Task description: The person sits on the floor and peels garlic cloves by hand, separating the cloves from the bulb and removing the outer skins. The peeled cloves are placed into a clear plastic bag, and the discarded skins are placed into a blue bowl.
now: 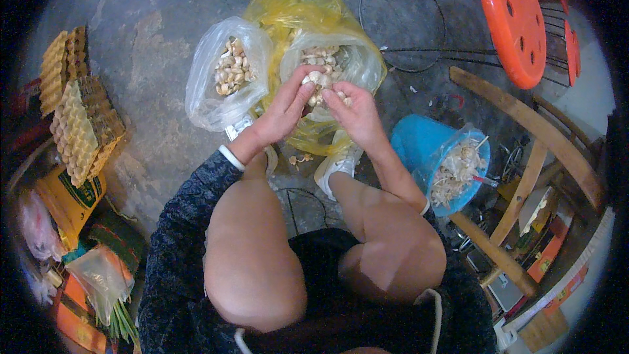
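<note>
Garlic (317, 78) is held in my left hand (287, 105), its pale bulb or cloves showing at the fingertips. My right hand (357, 113) meets it from the other side, thumb and fingers pinched at the garlic; the exact contact is partly hidden. Both hands are over a clear plastic bag (366, 61) set inside a yellow plastic bag (300, 2). More garlic (319, 54) lies in that bag beneath my fingers. To the left, a second clear bag (201, 78) stands open with many loose garlic cloves (233, 69) in it.
A tilted blue bucket (413, 137) of garlic skins (457, 172) is by my right leg. Beyond it are a wooden chair frame (526, 108) and a red-orange stool (513, 19). Egg trays (78, 128) are stacked at left, above green stalks (123, 322) in a bag. Skin scraps (300, 159) dot the concrete floor (142, 88).
</note>
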`<action>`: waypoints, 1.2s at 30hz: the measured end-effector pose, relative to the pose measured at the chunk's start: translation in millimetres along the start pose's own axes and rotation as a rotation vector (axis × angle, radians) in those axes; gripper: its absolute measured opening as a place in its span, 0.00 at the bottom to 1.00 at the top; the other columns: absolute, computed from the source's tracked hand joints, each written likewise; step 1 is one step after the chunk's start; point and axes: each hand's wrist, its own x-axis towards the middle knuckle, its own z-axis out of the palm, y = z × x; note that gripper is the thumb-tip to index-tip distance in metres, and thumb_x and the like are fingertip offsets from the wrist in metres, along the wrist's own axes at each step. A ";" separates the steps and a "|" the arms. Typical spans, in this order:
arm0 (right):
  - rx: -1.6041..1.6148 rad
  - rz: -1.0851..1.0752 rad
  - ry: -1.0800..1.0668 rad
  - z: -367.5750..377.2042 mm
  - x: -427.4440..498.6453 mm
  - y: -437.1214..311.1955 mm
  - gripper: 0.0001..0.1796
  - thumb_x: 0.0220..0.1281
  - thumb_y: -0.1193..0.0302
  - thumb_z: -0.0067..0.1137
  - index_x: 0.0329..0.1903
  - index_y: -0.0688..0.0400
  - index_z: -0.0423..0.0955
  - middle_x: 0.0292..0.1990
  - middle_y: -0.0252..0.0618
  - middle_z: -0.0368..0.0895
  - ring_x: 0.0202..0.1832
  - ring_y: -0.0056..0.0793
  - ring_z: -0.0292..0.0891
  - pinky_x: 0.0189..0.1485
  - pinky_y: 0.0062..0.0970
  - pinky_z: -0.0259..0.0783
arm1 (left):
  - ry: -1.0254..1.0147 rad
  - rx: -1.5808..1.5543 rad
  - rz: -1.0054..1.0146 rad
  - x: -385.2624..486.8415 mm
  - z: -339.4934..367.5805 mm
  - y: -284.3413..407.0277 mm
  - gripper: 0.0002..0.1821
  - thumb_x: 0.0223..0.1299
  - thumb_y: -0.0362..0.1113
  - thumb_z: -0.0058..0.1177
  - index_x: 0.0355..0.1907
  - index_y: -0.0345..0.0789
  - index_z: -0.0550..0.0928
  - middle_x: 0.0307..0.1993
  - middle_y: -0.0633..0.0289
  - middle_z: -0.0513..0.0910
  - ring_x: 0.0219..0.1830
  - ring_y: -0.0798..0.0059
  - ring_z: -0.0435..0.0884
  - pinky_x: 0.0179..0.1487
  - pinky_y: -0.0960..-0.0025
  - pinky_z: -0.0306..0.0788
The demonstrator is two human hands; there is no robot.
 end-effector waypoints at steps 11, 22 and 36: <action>0.538 0.170 -0.315 -24.7 -0.1 -3.0 0.11 0.71 0.65 0.53 0.45 0.61 0.74 0.29 0.31 0.74 0.25 0.10 0.64 0.22 0.13 0.53 | -0.187 -0.688 -0.145 4.4 -14.4 -13.8 0.25 0.78 0.54 0.35 0.65 0.38 0.68 0.42 0.65 0.76 0.33 0.80 0.73 0.35 0.74 0.70; 0.556 0.399 -0.423 88.6 83.5 -5.9 0.14 0.73 0.65 0.49 0.52 0.61 0.75 0.41 0.41 0.83 0.33 0.26 0.80 0.29 0.22 0.73 | -0.491 0.258 -0.489 -2.5 -12.1 -61.1 0.22 0.72 0.43 0.47 0.62 0.33 0.73 0.39 0.58 0.81 0.29 0.74 0.81 0.31 0.68 0.77; 0.650 0.238 -0.392 79.0 85.0 12.3 0.24 0.75 0.58 0.48 0.59 0.67 0.69 0.59 0.48 0.74 0.61 0.40 0.73 0.64 0.36 0.69 | -0.308 0.058 -0.437 1.1 -16.2 -72.4 0.20 0.71 0.46 0.52 0.54 0.33 0.78 0.40 0.61 0.81 0.34 0.75 0.81 0.31 0.72 0.78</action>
